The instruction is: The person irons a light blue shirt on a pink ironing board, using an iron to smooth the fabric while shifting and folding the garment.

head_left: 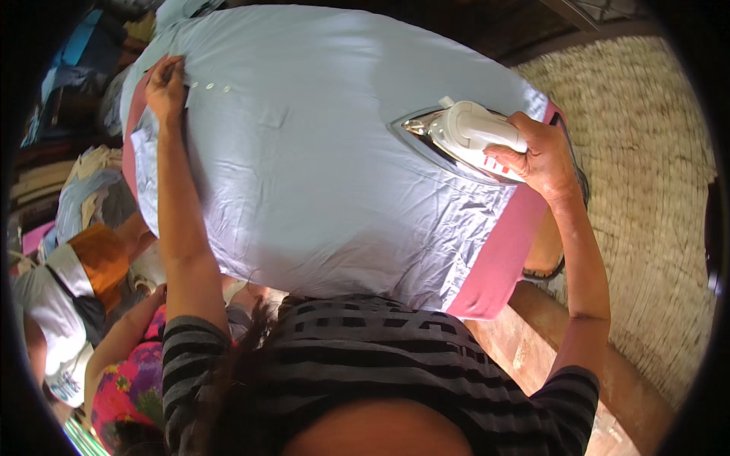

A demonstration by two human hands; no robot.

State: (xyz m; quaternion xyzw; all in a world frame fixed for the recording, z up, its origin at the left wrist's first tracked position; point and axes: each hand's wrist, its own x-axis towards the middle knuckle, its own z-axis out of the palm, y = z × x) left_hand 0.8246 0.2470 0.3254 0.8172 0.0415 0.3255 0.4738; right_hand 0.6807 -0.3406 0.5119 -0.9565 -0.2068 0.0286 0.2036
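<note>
The right grip [546, 156] is closed around the handle of a white iron [468, 133], right of centre in the frame, its tip pointing left on a pale blue shirt [304, 159]. The shirt covers most of a pink worktop [498, 262], creased toward lower right. At upper left, the left grip [165, 90] touches the shirt near its buttons [210, 87], fingers curled; whether they pinch cloth, I cannot tell.
</note>
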